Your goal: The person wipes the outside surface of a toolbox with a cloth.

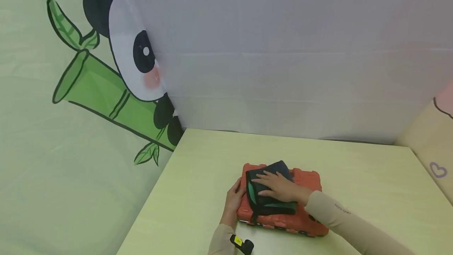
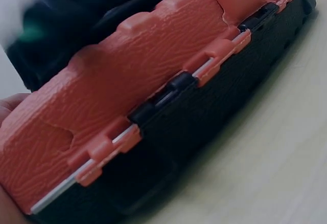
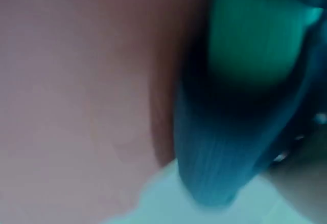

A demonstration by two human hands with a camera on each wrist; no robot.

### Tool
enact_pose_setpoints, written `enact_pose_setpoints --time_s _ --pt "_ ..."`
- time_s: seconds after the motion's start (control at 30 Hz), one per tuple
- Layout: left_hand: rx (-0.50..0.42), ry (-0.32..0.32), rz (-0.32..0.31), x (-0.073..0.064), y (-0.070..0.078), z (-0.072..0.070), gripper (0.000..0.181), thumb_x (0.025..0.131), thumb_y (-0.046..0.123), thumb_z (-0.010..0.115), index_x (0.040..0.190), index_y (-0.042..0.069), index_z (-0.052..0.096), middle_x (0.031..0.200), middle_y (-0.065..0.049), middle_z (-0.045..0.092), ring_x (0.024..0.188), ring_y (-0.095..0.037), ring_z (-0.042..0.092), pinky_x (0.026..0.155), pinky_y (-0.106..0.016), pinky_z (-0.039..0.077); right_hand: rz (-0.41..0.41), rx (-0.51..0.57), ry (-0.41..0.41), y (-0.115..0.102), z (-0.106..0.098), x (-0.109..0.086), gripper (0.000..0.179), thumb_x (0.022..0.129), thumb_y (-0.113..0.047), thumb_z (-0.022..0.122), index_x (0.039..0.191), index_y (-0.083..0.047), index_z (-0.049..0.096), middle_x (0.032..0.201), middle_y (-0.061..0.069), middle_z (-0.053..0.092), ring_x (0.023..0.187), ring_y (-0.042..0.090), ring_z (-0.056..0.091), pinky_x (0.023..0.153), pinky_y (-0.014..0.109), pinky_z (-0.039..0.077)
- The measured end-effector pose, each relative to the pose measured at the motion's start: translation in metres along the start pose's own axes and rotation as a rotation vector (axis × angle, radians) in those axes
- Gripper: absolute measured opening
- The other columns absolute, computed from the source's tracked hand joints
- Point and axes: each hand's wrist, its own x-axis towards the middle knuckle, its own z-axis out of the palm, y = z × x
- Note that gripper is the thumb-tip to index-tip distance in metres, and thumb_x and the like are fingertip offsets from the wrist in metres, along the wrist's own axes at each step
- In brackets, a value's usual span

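An orange-red hard case (image 1: 304, 217) with a black lower half (image 2: 219, 101) lies flat on the table. On its lid is a dark fabric pouch (image 1: 272, 168), set at an angle, with green showing at its edges. My right hand (image 1: 279, 187) lies across the pouch, fingers spread and straight. At the case's left side my left hand (image 1: 234, 200) holds the edge, thumb towards the lid; part of its fingers is hidden. In the right wrist view the pouch (image 3: 219, 147) is close and blurred beside the hand.
The case rests on a pale yellow table (image 1: 198, 160). A plain light cloth wall (image 1: 283, 58) stands behind. On the left hangs a green cloth wall with a panda (image 1: 124, 62) and bamboo print. A camera strap (image 1: 242, 243) is on the left wrist.
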Motion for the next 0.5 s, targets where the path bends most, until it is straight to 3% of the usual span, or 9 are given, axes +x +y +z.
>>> enact_pose_setpoints --time_s 0.1,0.2,0.37,0.5 --pt "0.008 -0.012 -0.005 0.002 -0.002 -0.002 0.055 0.088 0.024 0.06 0.137 0.005 0.043 0.138 -0.021 0.044 0.129 -0.037 0.039 0.101 -0.046 0.039 0.063 -0.135 0.001 -0.008 0.024 -0.003 0.064 0.093 -0.047 0.044 0.146 -0.017 0.026 0.153 0.012 0.021 0.14 0.039 0.013 0.106 0.065 0.016" --pt "0.02 -0.017 0.007 0.001 -0.002 -0.006 0.055 0.088 0.024 0.059 0.137 0.005 0.043 0.137 -0.022 0.045 0.127 -0.038 0.041 0.099 -0.046 0.041 0.122 -0.188 0.033 -0.015 0.038 0.001 0.067 0.093 -0.05 0.042 0.147 -0.017 0.02 0.155 0.011 0.014 0.141 0.039 0.006 0.108 0.063 0.013" --pt "0.049 -0.02 0.007 -0.004 0.003 -0.013 0.054 0.09 0.02 0.056 0.138 0.001 0.04 0.138 -0.025 0.042 0.129 -0.04 0.037 0.101 -0.048 0.039 0.165 -0.154 0.005 -0.025 0.04 0.006 0.07 0.092 -0.053 0.042 0.147 -0.017 0.02 0.155 0.01 0.013 0.142 0.038 0.004 0.109 0.062 0.011" --pt "0.03 -0.041 0.008 0.003 -0.007 -0.014 0.057 0.09 0.02 0.058 0.138 -0.001 0.038 0.14 -0.026 0.039 0.131 -0.041 0.033 0.103 -0.05 0.036 0.153 -0.017 -0.029 -0.023 0.024 0.001 0.071 0.09 -0.052 0.047 0.146 -0.014 0.026 0.153 0.013 0.018 0.141 0.038 0.009 0.109 0.062 0.013"
